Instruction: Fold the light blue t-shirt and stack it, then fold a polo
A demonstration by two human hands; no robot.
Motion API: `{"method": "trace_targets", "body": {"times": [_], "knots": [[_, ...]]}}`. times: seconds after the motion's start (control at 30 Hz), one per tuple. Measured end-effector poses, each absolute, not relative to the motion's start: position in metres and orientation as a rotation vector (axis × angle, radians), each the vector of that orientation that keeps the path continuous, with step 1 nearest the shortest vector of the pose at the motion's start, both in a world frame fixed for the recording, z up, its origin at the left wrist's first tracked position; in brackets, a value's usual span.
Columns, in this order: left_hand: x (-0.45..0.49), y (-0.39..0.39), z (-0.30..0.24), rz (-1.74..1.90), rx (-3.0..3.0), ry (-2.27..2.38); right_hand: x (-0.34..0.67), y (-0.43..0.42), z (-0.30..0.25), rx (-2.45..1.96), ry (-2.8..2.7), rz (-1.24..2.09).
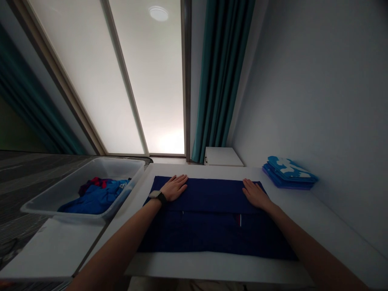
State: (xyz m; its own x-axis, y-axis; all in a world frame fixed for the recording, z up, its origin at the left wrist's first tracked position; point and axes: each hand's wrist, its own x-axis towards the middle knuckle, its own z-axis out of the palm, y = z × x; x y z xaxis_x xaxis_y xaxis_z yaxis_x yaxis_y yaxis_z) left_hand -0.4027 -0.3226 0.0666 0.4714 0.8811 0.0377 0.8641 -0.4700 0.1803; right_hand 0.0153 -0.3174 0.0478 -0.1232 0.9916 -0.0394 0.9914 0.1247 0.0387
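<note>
A navy blue garment (pixel 209 234) lies spread on the white table in front of me, its far part folded over in a wide straight band. My left hand (pixel 175 188) rests flat on the band near its far left corner, fingers stretched out; a watch is on that wrist. My right hand (pixel 254 193) lies flat near the far right corner, its fingers also extended. Neither hand grips the cloth. A small red and white mark shows on the garment's near part, right of the middle. The exact kind of garment cannot be made out.
Left of the table (pixel 212 266) stands a translucent plastic tub (pixel 69 178) holding crumpled blue clothing (pixel 97 199) and a red and dark piece. A stack of folded blue clothes (pixel 287 171) sits at the right by the wall. A white cabinet (pixel 222 157) stands beyond the table.
</note>
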Motion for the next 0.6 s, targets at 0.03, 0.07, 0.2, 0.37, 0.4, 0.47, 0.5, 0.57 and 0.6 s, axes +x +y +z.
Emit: {"method": "trace_targets", "body": {"times": [0.03, 0.07, 0.2, 0.37, 0.4, 0.47, 0.5, 0.57, 0.6], "knots": [[-0.400, -0.323, 0.068, 0.196, 2.569, 1.573, 0.010, -0.318, 0.051, 2.044, 2.310, -0.008], [-0.395, -0.324, 0.070, 0.212, 2.558, 1.622, 0.002, -0.319, 0.055, 2.043, 2.323, -0.002], [-0.358, -0.333, 0.075, 0.298, 2.597, 1.698, -0.058, -0.324, 0.064, 1.932, 2.518, 0.030], [-0.317, -0.346, 0.065, 0.357, 2.647, 1.626, -0.137, -0.331, 0.062, 1.781, 2.679, -0.089], [-0.314, -0.347, 0.062, 0.353, 2.614, 1.658, -0.144, -0.332, 0.060, 1.783, 2.678, -0.113], [-0.314, -0.347, 0.055, 0.349, 2.547, 1.730, -0.151, -0.333, 0.057, 1.801, 2.661, -0.152], [-0.314, -0.347, 0.053, 0.353, 2.524, 1.756, -0.151, -0.333, 0.056, 1.813, 2.651, -0.160], [-0.316, -0.346, 0.049, 0.365, 2.500, 1.788, -0.146, -0.333, 0.055, 1.835, 2.628, -0.166], [-0.317, -0.345, 0.049, 0.366, 2.495, 1.792, -0.142, -0.333, 0.055, 1.848, 2.614, -0.168]]}}
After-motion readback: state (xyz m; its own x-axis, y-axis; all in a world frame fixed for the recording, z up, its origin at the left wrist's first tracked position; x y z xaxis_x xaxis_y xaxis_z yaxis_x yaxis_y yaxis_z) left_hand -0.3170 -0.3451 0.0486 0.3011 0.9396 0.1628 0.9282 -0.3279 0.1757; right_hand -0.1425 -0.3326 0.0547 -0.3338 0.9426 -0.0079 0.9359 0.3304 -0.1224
